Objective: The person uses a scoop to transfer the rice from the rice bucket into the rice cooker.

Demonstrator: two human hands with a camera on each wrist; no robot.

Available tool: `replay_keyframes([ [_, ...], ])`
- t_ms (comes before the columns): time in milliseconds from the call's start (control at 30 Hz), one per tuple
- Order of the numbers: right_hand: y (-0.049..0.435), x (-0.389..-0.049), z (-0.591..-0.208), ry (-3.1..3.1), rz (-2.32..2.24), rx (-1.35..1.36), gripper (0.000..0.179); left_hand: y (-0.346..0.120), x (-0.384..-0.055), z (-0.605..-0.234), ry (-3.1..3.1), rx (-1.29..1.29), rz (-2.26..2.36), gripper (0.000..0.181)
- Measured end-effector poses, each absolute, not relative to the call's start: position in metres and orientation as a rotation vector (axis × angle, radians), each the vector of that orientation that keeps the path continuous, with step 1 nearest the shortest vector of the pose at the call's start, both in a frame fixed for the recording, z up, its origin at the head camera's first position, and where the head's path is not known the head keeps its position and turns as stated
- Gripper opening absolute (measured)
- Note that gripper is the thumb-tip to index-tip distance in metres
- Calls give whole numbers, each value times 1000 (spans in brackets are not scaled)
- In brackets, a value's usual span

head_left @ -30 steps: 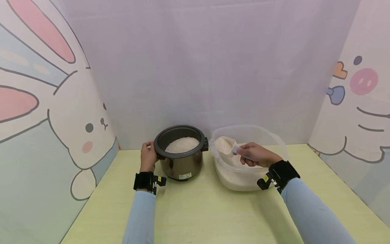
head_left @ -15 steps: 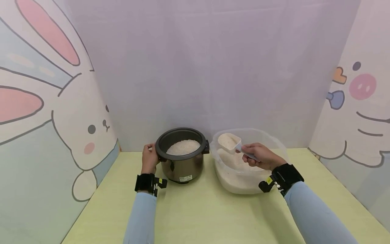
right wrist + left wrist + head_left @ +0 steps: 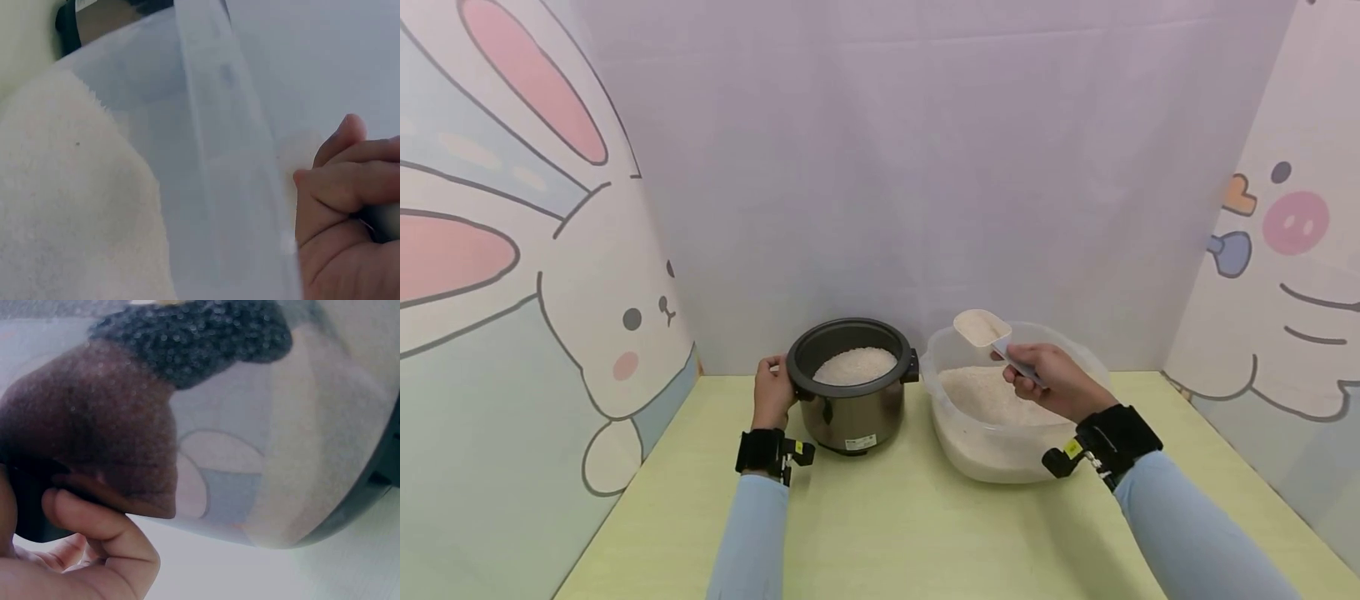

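My right hand (image 3: pixel 1054 379) grips the handle of a white scoop (image 3: pixel 982 327) that holds rice. The scoop hangs above the far left part of a clear plastic tub, level and over its rim in the head view. Rice (image 3: pixel 75 187) fills much of the tub (image 3: pixel 951 417). To the left stands a dark rice cooker (image 3: pixel 850 417), lidless, with white rice (image 3: pixel 856 367) inside. My left hand (image 3: pixel 772 396) is at its left side. In the left wrist view, fingers (image 3: pixel 94 519) curl round the black side handle (image 3: pixel 34 512), and the shiny wall mirrors the hand.
Both vessels stand side by side on a pale yellow-green table (image 3: pixel 880 533), close to a plain lilac backdrop (image 3: pixel 865 167). Side panels with cartoon animals (image 3: pixel 617 292) flank the table. A second black handle (image 3: pixel 911 367) juts from the cooker towards the tub.
The right hand has raised the scoop of rice out of the tub, up and slightly right. The left hand has kept its hold on the cooker's handle.
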State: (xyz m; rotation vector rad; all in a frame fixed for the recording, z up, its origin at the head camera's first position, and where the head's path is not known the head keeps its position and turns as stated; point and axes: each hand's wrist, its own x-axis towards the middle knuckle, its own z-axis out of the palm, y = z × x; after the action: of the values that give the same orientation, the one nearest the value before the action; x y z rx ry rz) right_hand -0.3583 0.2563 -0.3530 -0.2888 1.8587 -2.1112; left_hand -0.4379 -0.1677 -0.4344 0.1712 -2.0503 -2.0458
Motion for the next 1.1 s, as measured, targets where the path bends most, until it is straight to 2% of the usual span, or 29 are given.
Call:
replay_keyframes([
  [500, 199, -352, -315, 1930, -2122, -299, 50, -169, -439, -439, -2018, 153, -2051, 41],
  [1100, 132, -361, -314, 1958, -2105, -327, 44, -168, -438, -435, -2019, 155, -2071, 44],
])
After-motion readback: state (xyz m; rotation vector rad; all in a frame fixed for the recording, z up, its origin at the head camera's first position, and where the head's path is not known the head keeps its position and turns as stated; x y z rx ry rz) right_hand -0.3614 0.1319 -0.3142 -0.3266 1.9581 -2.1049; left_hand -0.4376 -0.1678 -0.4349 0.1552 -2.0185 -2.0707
